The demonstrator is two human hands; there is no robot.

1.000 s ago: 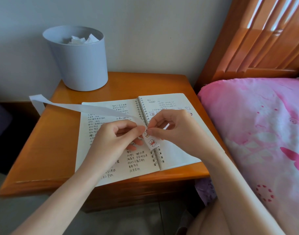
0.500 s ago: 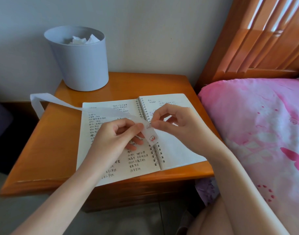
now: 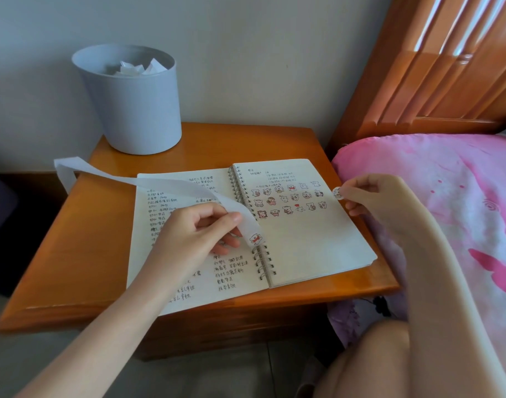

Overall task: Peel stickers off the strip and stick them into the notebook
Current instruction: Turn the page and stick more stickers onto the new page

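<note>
**Obs.: one sticker off the strip, held at the notebook's right edge**

- Spiral notebook (image 3: 303,242) lies open on the wooden table (image 3: 82,239). Left page carries handwriting. Right page has three rows of small cartoon stickers (image 3: 289,201) in its upper half and is blank below them.
- Left hand (image 3: 200,228): thumb and fingers pinch the white backing strip (image 3: 171,183) near its lower end, above the left page.
- From that grip the strip arcs away toward 10 o'clock and droops over the table's far left edge. Its short free end hangs over the spiral binding.
- One bear sticker (image 3: 256,239) with a red mark sits on that short end.
- Right hand (image 3: 369,196): at 3 o'clock of the notebook, fingers curled. Fingertips pinch a single peeled sticker (image 3: 337,193) just beside the right page's outer edge, level with the top sticker row. Cannot tell whether it touches the paper.
- Grey-blue waste bin (image 3: 131,110) stands at 11 o'clock of the notebook, at the table's back corner, with crumpled white paper (image 3: 137,68) inside.
- Pink bedding (image 3: 447,196) lies at 3 o'clock, against the table. Wooden headboard (image 3: 432,67) at 1 o'clock.
</note>
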